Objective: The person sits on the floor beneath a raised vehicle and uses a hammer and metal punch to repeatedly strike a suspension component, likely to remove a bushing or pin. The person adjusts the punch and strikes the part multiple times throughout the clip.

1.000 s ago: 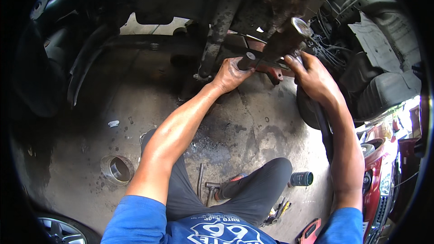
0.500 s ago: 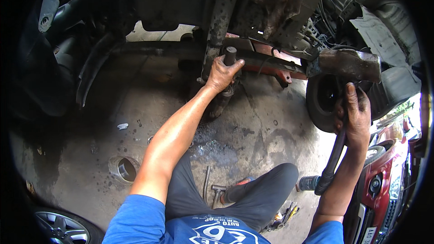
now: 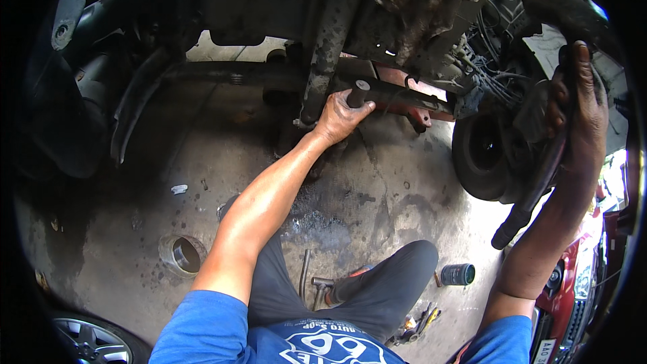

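My left hand (image 3: 337, 120) is wrapped round a short, thick metal bar (image 3: 359, 94), whose round end sticks up above my fist. Its lower end is hidden by the hand and dark parts. Just beside it runs a dirty metal tube (image 3: 330, 44) under the vehicle. At the upper right, my right hand (image 3: 583, 111) grips a sledgehammer (image 3: 539, 185) high on its dark handle. The heavy hammer head is raised at the top right, dim against the bodywork, and the handle's end points down toward my forearm.
A tyre (image 3: 482, 148) stands below the wiring at right. On the stained concrete lie a dark can (image 3: 458, 274), a T-shaped metal tool (image 3: 322, 284), a metal rod (image 3: 305, 273) and several hand tools (image 3: 421, 327). A rag (image 3: 431, 3) hangs overhead. A red car (image 3: 573, 283) is parked at right.
My right hand has swung the sledgehammer up and to the right, away from the bar. My left hand and the bar's top have shifted slightly right and down.
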Demonstrator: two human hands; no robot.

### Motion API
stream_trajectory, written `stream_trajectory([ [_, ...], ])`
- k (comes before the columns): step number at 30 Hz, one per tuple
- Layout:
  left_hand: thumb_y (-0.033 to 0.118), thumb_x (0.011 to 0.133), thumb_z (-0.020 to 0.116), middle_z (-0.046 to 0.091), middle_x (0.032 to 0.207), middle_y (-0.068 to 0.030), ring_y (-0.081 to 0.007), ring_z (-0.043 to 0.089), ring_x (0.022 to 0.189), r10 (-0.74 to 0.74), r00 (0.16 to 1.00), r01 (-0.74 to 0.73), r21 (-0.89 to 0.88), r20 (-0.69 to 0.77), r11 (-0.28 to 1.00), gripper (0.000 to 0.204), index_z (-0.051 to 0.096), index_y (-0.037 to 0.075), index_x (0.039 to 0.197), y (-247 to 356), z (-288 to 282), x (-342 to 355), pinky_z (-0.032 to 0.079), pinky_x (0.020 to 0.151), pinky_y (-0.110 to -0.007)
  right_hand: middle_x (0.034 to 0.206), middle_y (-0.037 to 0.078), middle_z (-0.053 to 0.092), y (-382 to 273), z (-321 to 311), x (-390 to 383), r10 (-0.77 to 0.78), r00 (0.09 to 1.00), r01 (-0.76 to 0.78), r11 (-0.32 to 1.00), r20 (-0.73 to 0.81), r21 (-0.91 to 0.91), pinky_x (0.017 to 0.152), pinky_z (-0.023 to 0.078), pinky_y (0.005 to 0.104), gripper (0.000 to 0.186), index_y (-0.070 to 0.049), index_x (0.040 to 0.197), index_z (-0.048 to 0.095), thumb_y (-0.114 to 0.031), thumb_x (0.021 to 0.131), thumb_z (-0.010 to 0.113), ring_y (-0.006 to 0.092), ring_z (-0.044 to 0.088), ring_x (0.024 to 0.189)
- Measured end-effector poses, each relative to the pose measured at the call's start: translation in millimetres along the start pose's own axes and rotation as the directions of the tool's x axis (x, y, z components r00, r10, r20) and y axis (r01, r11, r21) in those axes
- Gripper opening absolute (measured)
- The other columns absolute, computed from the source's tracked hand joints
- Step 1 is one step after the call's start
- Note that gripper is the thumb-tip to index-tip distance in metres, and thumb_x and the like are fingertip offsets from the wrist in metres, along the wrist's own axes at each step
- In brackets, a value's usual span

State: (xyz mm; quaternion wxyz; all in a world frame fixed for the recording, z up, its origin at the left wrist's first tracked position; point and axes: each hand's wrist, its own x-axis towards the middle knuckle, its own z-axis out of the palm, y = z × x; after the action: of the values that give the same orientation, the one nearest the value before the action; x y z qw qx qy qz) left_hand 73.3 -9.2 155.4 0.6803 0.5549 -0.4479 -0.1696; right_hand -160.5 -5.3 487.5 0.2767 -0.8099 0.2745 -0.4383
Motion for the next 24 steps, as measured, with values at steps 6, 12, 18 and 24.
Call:
stream_trajectory([
  [6, 0.029, 0.087, 0.076, 0.065, 0.07, -0.008, -0.0138, 0.058, 0.065, 0.116, 0.991, -0.12, -0.071, -0.062, 0.99, 0.032, 0.065, -0.001, 0.083, 2, 3, -4, 0.05, 0.066, -0.033, 0.061, -0.005, 0.048, 1, 18, 4, 0.011, 0.995, -0.013, 1.0, 0.095, 0.015, 0.037, 0.035, 0.0193, 0.041, -0.013, 0.088, 0.056, -0.053, 0.094, 0.064, 0.0034, 0.043, 0.041],
  [12, 0.026, 0.086, 0.075, 0.068, 0.074, -0.0122, -0.0171, 0.06, 0.068, 0.169, 0.984, -0.168, 0.024, -0.059, 0.986, 0.03, 0.066, -0.002, 0.087, -10, 4, 1, 0.051, 0.07, -0.036, 0.07, 0.001, 0.053, -22, 38, 31, -0.194, 0.98, 0.191, 0.979, -0.045, -0.078, 0.05, 0.039, 0.0244, 0.042, -0.01, 0.096, 0.058, -0.052, 0.095, 0.063, 0.0084, 0.049, 0.055],
  [18, 0.028, 0.083, 0.074, 0.068, 0.082, -0.0218, -0.0377, 0.066, 0.078, 0.168, 0.985, -0.169, -0.022, -0.033, 0.985, 0.032, 0.067, -0.002, 0.091, -16, 7, 0, 0.053, 0.074, -0.039, 0.09, 0.017, 0.062, 35, 93, 7, 0.233, 0.933, -0.009, 0.775, 0.273, -0.631, 0.073, 0.047, 0.0368, 0.047, 0.0, 0.108, 0.061, -0.046, 0.098, 0.057, 0.0248, 0.061, 0.084],
  [24, 0.027, 0.086, 0.076, 0.058, 0.058, -0.0028, -0.0101, 0.053, 0.045, -0.122, 0.987, 0.108, -0.128, -0.104, 0.986, 0.03, 0.064, 0.0, 0.078, -14, -37, 5, 0.044, 0.043, -0.029, 0.086, 0.021, 0.067, 146, 74, -80, 0.439, 0.779, -0.011, 0.723, 0.447, -0.691, 0.078, 0.051, 0.0442, 0.056, 0.004, 0.109, 0.063, -0.051, 0.096, 0.057, 0.0315, 0.068, 0.084],
])
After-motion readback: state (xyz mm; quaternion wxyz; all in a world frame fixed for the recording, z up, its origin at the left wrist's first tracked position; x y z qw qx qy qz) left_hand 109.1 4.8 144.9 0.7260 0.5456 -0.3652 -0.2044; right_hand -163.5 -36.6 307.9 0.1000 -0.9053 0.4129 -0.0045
